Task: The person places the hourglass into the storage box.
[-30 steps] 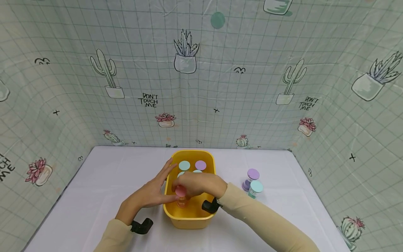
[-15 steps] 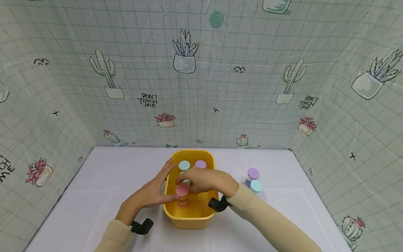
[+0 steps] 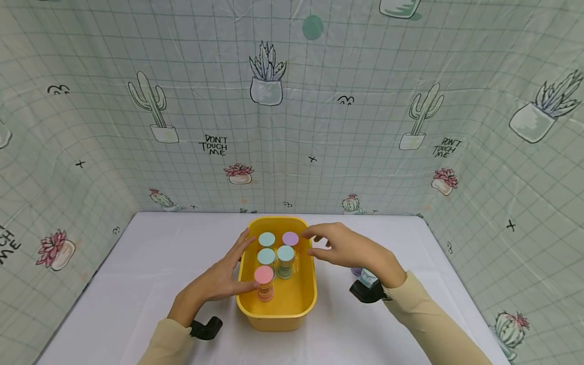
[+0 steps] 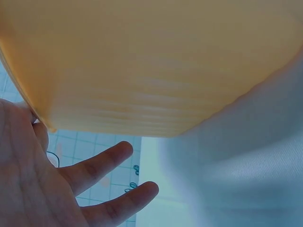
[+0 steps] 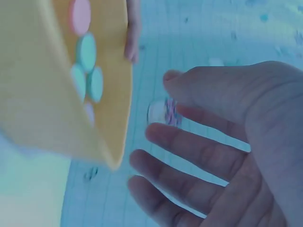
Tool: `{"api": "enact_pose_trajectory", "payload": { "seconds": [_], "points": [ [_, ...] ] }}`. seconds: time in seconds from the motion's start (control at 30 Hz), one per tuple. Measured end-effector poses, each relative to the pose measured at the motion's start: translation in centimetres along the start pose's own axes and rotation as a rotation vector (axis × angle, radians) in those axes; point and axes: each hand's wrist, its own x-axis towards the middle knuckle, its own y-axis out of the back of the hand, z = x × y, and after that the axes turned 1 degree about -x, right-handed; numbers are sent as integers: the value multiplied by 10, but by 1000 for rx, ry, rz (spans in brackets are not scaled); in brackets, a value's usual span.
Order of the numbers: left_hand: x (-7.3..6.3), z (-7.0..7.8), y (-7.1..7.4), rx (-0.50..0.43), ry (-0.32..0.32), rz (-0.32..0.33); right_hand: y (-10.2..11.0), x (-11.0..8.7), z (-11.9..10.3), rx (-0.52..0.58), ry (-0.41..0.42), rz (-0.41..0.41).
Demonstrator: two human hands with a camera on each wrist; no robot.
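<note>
A yellow plastic bin (image 3: 276,322) stands on the table, holding several upright sand timers with round coloured ends. Nearest the front is the pink sand timer (image 3: 263,276); behind it are pale-blue sand timers (image 3: 286,253) and a purple sand timer (image 3: 290,239). My left hand (image 3: 214,281) rests spread along the bin's left rim, its thumb reaching over the edge beside the pink timer. In the left wrist view, two fingers (image 4: 102,165) stick out straight, off the wall. At the right rim, my right hand (image 3: 349,247) hovers with loosely bent fingers and nothing in them.
Right of the bin, a pale-blue sand timer (image 3: 367,277) and a purple sand timer (image 3: 356,271) stand on the white table (image 3: 182,238), mostly hidden behind the right wrist and its black camera (image 3: 367,291). A patterned cloth (image 3: 292,126) encloses the back and sides.
My right hand has let go of a pale-blue sand timer inside the bin and moved right, out over the right rim. My left hand stays at the left rim.
</note>
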Motion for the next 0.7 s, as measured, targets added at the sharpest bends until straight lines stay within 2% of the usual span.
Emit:
{"api": "enact_pose_trajectory", "payload": {
  "seconds": [0.17, 0.4, 0.53, 0.7],
  "points": [
    [0, 0, 0, -9, -12, 6, 0, -26, 28, -17, -75, 126],
    [0, -1, 0, -16, -20, 8, -16, -54, 61, -32, -187, 272],
    [0, -2, 0, -20, -20, 10, -23, -62, 75, -19, -254, 307],
    [0, -2, 0, -21, -27, 12, -29, -67, 91, -16, -322, 311]
  ]
}}
